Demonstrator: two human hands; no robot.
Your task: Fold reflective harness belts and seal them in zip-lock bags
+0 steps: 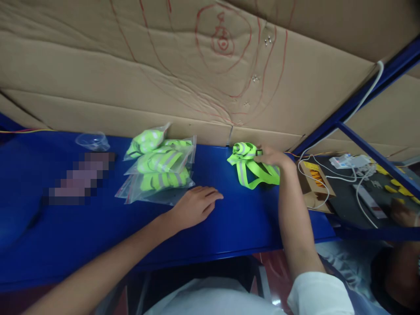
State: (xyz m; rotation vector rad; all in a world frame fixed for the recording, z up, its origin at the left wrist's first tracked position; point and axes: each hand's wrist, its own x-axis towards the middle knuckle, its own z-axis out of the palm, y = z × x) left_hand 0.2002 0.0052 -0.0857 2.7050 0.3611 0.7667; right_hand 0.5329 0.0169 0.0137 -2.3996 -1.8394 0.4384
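Observation:
My left hand (pixel 194 207) rests low over the blue table, its fingers loosely stretched and holding nothing. Just beyond and to its left lies a pile of clear zip bags (pixel 162 164) with folded neon-green reflective straps inside. My right hand (pixel 271 156) reaches to the back of the table and grips the right side of a loose bundle of neon-green reflective straps (pixel 244 153). Its fingertips are partly hidden by the bundle. Strap loops trail toward me under the wrist.
A cardboard wall (pixel 157 87) with red drawings stands behind the table (pixel 226 232). At left are a clear plastic bag (pixel 93 141) and a blurred-out item (pixel 80 177). On the right, a blue frame post (pixel 361 94), white cable, small carton (pixel 316 179) and a neighbouring person.

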